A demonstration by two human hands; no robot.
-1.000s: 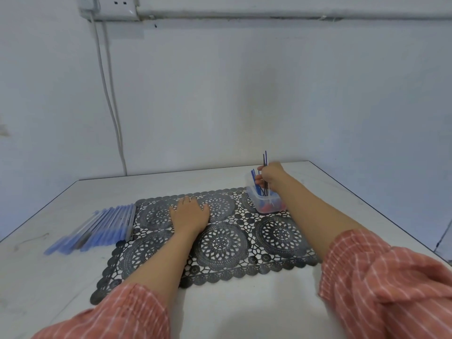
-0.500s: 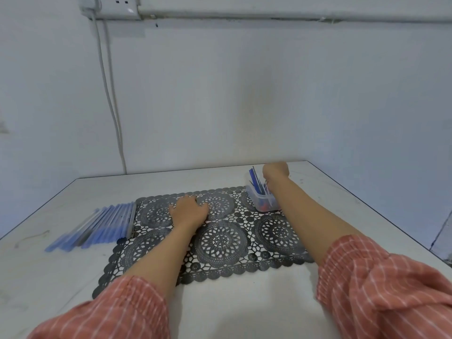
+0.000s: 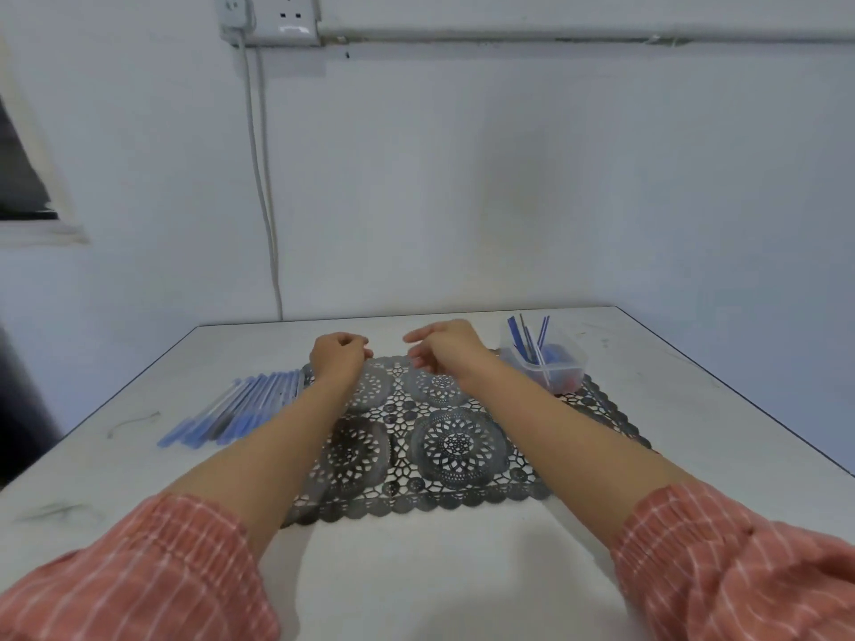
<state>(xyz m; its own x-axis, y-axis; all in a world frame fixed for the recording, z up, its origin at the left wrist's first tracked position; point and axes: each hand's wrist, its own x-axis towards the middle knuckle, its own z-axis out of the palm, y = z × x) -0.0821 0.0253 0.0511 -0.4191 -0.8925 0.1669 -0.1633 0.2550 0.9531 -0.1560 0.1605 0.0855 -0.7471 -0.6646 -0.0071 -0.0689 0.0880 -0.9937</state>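
- The left hand (image 3: 340, 358) is raised just over the far edge of the mat (image 3: 455, 448). Its fingers (image 3: 365, 353) are curled in tight, with the tips drawn toward the thumb.
- It looks like a pinch, but the hand is small and a little blurred from here, so I cannot tell if anything is held in it.
- The right hand (image 3: 446, 347) hangs just beside it at about the same height, and the two hands face each other with a narrow gap between them.
- The right hand's fingers are loosely curled and half spread. The thumb and forefinger reach toward the left hand, and the other fingers droop toward the mat.
- I cannot tell whether something thin lies between those fingers either.
- Neither hand seems to rest on the mat. Both forearms stretch out above it, and striped reddish sleeves (image 3: 139, 571) are pushed up near the elbows.
- A clear plastic tub (image 3: 562, 370) sits just to the right of the right hand, on the far right corner of the mat.
- Thin refills (image 3: 541, 333), blue, white and one dark, stand slanted in the tub and poke above its rim. Something blue and a bit of red show low through its wall.
- A row of blue pens (image 3: 245, 409) lies side by side to the left of the left hand. The pens are on the bare table (image 3: 462, 571), with the nearest one up against the mat's left edge.
- The mat is dark grey, lace-like, with round rosettes and a scalloped border. It lies flat under both arms.
- Beyond the hands, on the wall, a white socket (image 3: 289, 18) has a cable (image 3: 263, 187) dropping behind the table.
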